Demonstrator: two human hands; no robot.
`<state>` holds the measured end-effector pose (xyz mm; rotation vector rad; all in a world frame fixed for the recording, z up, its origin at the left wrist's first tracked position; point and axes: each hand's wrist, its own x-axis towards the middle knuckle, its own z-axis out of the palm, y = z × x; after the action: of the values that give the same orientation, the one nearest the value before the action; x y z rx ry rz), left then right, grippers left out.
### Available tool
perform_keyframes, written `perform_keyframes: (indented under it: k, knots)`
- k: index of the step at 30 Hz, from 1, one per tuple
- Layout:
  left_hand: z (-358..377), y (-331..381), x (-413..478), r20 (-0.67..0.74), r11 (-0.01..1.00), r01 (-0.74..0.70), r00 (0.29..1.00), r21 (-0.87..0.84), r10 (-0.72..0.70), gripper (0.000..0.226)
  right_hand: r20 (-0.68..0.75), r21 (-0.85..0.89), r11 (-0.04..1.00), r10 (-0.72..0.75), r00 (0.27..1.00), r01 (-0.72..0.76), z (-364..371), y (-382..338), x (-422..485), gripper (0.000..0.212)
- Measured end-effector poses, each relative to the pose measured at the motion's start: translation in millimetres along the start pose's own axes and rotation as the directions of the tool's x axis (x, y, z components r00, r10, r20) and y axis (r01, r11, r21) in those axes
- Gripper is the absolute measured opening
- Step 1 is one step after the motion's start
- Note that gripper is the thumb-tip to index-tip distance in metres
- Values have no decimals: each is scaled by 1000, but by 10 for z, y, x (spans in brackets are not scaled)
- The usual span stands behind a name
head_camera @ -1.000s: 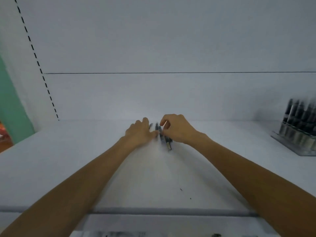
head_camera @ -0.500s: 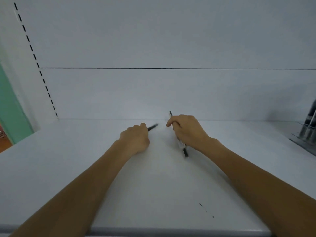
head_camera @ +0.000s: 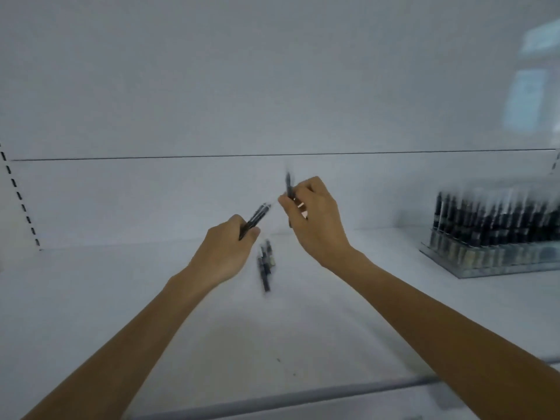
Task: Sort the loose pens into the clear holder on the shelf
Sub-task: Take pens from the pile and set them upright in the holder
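Pens of this kind we judged light, stiff and smooth-barrelled, apt to roll or slip out of a loose bunch, so each was best taken at mid-barrel and not by its tip. Our left hand (head_camera: 225, 253) was curled round what looked like two dark pens (head_camera: 257, 218), their ends sticking up and to the right past the thumb; blur kept us from counting them surely. Our right hand (head_camera: 315, 221) pinched a single pen (head_camera: 288, 186) nearly upright between thumb and fingers, its upper end showing above the knuckles. Both hands were raised above the white shelf (head_camera: 121, 313), near each other but apart, with the forearms reaching forward from the lower corners. Below and between them a few loose pens (head_camera: 265, 265) lay on the shelf, close together and pointing roughly away from us. The clear holder (head_camera: 497, 259) stood well apart at the right side of the shelf, already packed with upright dark pens. We judged the carry there needed a firm bunch, since thin barrels slide against one another.
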<state>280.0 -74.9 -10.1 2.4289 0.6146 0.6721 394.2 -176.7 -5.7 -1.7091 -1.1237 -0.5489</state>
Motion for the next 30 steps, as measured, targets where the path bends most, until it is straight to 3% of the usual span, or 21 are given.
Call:
perform_keyframes:
  k: [6,9,13,18,24,30]
  knots:
    - [783,950,-78,100,986,-147,983,-77,154,20,12,13,963,270,963,-270,-1324,550,-256,11]
    - [1281,1500,-128,145,963,-220,959,-155,242,23,-41,-12,935,355,934,-355,-2047,892,-475,29]
    - [1950,2260,-243,175,926,-310,921,-216,349,21,-90,-187,921,332,939,-343,-3007,1329,-743,73]
    - [2648,3021,-386,189,894,-383,884,-231,428,17,-129,-181,901,376,918,-395,-3948,1838,-1009,78]
    - [2953,3355,-456,150,918,-323,920,-231,362,28,-170,-219,888,374,912,-405,-4392,2189,-1039,68]
    - [3049,3262,-371,154,933,-307,929,-185,336,25,-153,-51,931,350,924,-361,-4227,2399,-1077,64]
